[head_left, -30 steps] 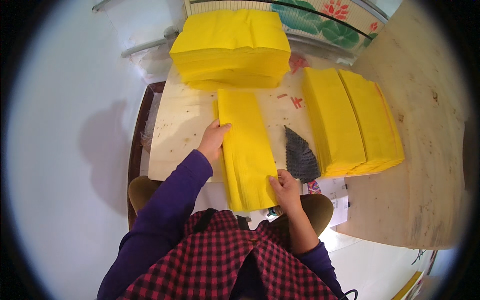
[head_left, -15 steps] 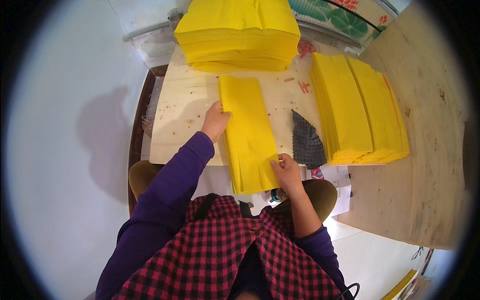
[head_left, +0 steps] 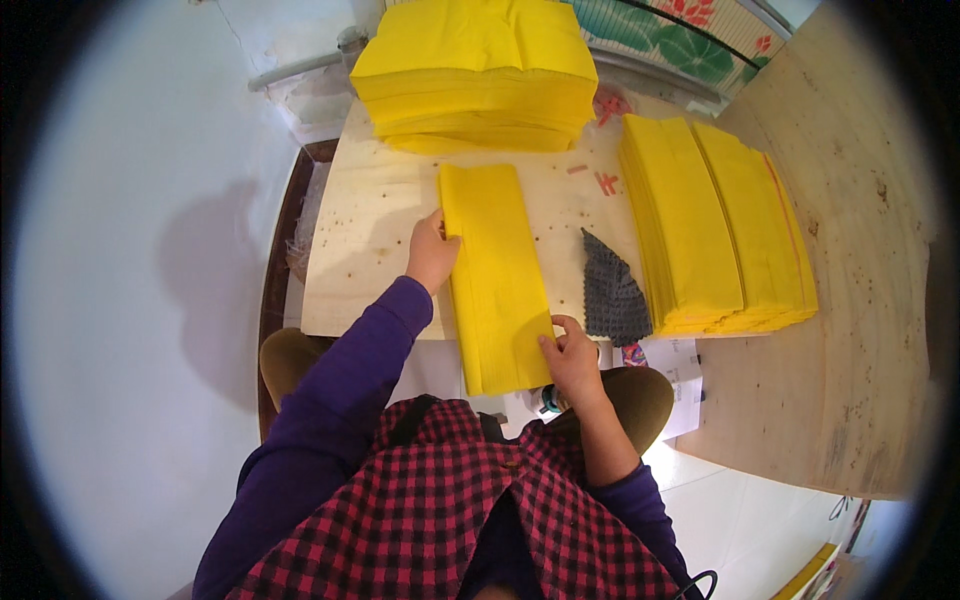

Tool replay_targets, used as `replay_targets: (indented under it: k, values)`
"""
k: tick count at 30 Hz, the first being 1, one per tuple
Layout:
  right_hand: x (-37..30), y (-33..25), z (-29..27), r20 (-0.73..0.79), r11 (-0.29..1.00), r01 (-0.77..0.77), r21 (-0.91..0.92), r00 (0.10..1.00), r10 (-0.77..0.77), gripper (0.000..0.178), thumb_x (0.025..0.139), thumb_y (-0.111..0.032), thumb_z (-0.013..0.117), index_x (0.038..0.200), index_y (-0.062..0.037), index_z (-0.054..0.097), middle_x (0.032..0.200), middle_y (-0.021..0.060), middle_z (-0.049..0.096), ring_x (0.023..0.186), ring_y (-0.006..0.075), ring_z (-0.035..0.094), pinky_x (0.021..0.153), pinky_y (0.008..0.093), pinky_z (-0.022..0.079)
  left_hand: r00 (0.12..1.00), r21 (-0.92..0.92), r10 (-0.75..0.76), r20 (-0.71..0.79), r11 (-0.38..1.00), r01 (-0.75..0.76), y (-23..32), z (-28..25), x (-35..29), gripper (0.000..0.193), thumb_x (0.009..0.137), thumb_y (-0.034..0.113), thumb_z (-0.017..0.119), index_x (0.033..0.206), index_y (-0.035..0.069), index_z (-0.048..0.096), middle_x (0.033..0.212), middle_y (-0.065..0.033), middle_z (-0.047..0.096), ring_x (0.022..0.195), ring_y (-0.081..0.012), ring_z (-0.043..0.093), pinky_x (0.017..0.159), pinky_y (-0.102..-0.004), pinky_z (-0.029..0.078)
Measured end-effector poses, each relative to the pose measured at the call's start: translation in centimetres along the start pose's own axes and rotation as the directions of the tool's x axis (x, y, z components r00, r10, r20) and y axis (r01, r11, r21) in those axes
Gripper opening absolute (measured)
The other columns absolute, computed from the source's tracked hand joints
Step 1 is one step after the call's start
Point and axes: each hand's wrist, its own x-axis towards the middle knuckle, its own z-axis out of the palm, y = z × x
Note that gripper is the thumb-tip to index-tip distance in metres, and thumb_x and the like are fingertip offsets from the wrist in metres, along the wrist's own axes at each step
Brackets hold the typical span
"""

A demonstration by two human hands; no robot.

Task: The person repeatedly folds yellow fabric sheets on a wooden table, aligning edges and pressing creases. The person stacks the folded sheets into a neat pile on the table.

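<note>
A long folded piece of yellow fabric (head_left: pixel 500 285) lies lengthwise before me, its near end reaching past the table's front edge. My left hand (head_left: pixel 433 253) grips its left edge, about a third of the way down from the far end, with the fingertips partly hidden under the fabric. At the lower right edge, my right hand (head_left: pixel 572 360) pinches the fabric between thumb and fingers. To the right of the fabric, a dark grey textured cloth (head_left: pixel 613 292) with a zigzag edge rests on the table, its near tip at the front edge.
A tall yellow fabric stack (head_left: pixel 475 95) stands at the back of the pale wooden table (head_left: pixel 365 235). Two lower yellow stacks (head_left: pixel 683 225) sit side by side on the right. Small red strips (head_left: pixel 607 183) lie between. A wooden panel (head_left: pixel 830 330) borders the right side.
The whole view has shifted slightly, so the table sits a little lower. A lengthwise crease near the fabric's left edge now shows more plainly. Both hands keep their holds.
</note>
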Motion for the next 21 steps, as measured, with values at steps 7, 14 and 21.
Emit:
replay_targets:
  k: [7, 14, 21]
  values:
    - [-1.8, 3.2, 0.3, -0.184, 0.983, 0.146, -0.113, 0.969, -0.165, 0.04, 0.088, -0.024, 0.066, 0.116, 0.0021, 0.056, 0.099, 0.0198, 0.064, 0.09, 0.0278, 0.063, 0.078, 0.0362, 0.05, 0.981, -0.063, -0.113, -0.158, 0.993, 0.105, -2.1, 0.5, -2.4, 0.062, 0.088, 0.007, 0.061, 0.143, -0.005, 0.036, 0.135, -0.0195, 0.048, 0.124, -0.0224, 0.048, 0.101, -0.0305, 0.04]
    - [-3.5, 6.7, 2.1, 0.091, 0.791, -0.201, 0.578, 0.979, 0.183, 0.051, 0.099, -0.043, 0.049, 0.121, 0.0031, 0.055, 0.111, 0.0136, 0.061, 0.102, 0.0206, 0.059, 0.089, 0.0337, 0.047, 0.966, -0.377, -0.126, -0.224, 0.925, 0.033, -1.2, 1.9, -9.3, 0.045, 0.097, 0.012, 0.053, 0.138, -0.003, 0.042, 0.133, -0.0165, 0.05, 0.121, -0.022, 0.05, 0.098, -0.03, 0.041]
    - [-3.1, 5.9, 2.5, 0.202, 0.689, -0.28, 0.669, 0.96, 0.193, 0.061, 0.1, -0.054, 0.041, 0.116, 0.0013, 0.058, 0.108, 0.0095, 0.061, 0.1, 0.0182, 0.056, 0.09, 0.0333, 0.044, 0.912, -0.447, -0.365, 0.187, 0.795, 0.41, -3.3, 0.0, -18.4, 0.036, 0.1, 0.036, 0.051, 0.117, 0.005, 0.055, 0.114, -0.0061, 0.054, 0.101, -0.0159, 0.052, 0.087, -0.0265, 0.041]
